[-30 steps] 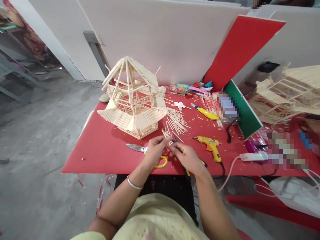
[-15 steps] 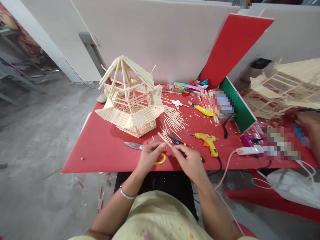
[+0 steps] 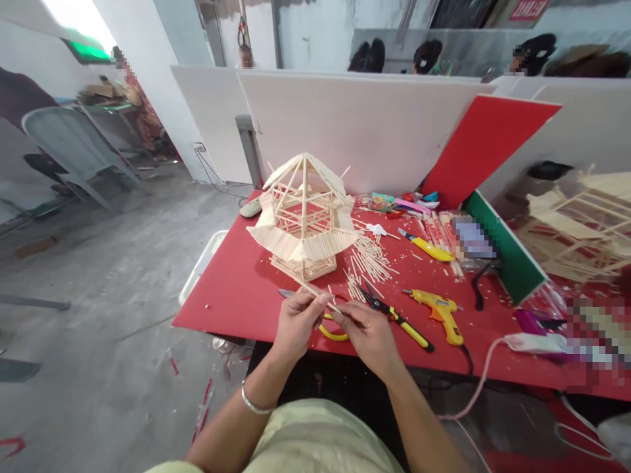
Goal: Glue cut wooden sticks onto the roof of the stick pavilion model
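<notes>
Between both hands, at the front edge of the red table [image 3: 221,289], is a thin wooden stick [image 3: 309,287]. My left hand [image 3: 299,323] pinches it near the middle, and my right hand [image 3: 367,332] grips its lower end. Whether it is one stick or two pressed together I cannot tell. Behind the hands stands a pavilion-like model [image 3: 303,223] built from wooden sticks. Scissors with yellow handles [image 3: 334,334] lie partly hidden under the hands. Black-and-yellow pliers [image 3: 404,326] rest just right of my right hand.
A yellow glue gun [image 3: 438,309], a yellow utility knife [image 3: 428,248] and a pile of cut sticks [image 3: 372,257] lie on the table's right half. A green board [image 3: 507,253] stands upright there, with another stick model [image 3: 582,230] beyond it. A white panel [image 3: 345,125] closes off the back.
My head view has tilted up and turned left, so the scene sits lower and further right. Both hands still hold the stick close together; the pliers are now less covered by the right hand.
</notes>
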Demonstrator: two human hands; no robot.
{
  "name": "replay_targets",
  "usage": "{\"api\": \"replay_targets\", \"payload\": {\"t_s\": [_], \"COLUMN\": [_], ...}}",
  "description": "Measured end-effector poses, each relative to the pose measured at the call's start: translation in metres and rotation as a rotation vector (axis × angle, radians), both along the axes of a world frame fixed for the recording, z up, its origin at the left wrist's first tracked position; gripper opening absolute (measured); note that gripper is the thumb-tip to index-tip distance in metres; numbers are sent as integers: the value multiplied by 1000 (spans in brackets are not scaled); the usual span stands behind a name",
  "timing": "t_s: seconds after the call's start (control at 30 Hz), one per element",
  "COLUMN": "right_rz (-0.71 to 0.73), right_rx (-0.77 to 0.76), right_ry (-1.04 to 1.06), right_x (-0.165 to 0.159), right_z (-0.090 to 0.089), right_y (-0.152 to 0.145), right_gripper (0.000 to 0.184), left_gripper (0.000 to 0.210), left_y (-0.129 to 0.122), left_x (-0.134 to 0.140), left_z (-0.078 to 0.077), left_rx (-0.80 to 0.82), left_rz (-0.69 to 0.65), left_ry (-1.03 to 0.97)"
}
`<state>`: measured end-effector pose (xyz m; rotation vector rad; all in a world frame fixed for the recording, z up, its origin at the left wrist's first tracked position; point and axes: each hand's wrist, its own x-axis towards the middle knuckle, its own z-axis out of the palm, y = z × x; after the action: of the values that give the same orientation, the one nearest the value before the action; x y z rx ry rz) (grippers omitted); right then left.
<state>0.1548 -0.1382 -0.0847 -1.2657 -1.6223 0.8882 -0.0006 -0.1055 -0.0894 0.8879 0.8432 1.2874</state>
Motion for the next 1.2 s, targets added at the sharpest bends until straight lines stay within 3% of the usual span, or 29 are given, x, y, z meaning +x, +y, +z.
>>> {"api": "replay_targets", "payload": {"t_s": [0.2,0.37,0.47,0.73,1.0,1.2], "right_rz": [-76,-90,-131,-30,-80,-99], "right_rx": [105,132,135,233,209,258], "right_ry": [-122,-88,-23,-38,-56,-70], "right_x": [9,-2,-21,-57,-42,-25], "right_z": [43,81,94,86,85,83], "right_y": [14,23,27,33,54,68], "right_gripper": [24,26,28,23,25,28], "left_gripper": [32,31,29,36,37,43], "left_y": [10,12,8,11,25,37], "left_x": [-34,-60,-65,-58,-35,-13], "left_z": [16,35,40,43,46,54], "left_rx": [-55,152,266,218,237,134], "left_rz": [7,-102,-102,-54,-105,-177], "left_ry": [-52,232,282,171,167,112]}}
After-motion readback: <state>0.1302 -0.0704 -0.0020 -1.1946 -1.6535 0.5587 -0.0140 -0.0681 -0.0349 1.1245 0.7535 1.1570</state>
